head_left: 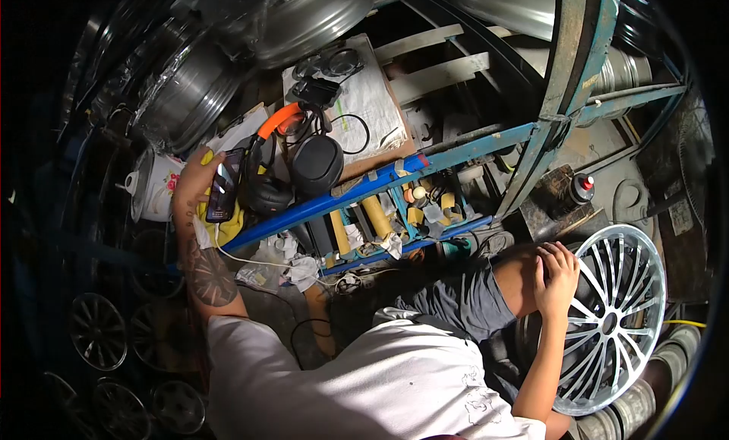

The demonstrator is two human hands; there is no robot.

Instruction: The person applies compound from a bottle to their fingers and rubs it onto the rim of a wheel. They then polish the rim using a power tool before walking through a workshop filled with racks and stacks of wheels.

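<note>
At the left, my left hand point(199, 174) is closed round the edge of a dark phone point(225, 188), which has a white cable running from its lower end. A yellow cloth point(231, 226) lies under and beside the phone. Black headphones with an orange band point(278, 121) rest just right of it, by a dark rounded case point(317, 164). On the right, my right hand point(557, 277) lies flat on my bent knee, fingers spread and holding nothing. Its fingertips are beside the rim of a silver multi-spoke wheel point(610, 323).
A blue metal rack point(471, 148) crosses the middle, with rolls and small items on its lower shelf. Shiny wheel rims point(190, 98) stand at the upper left, and more wheels point(99, 331) at the lower left. A red-capped bottle point(581, 189) stands at the right.
</note>
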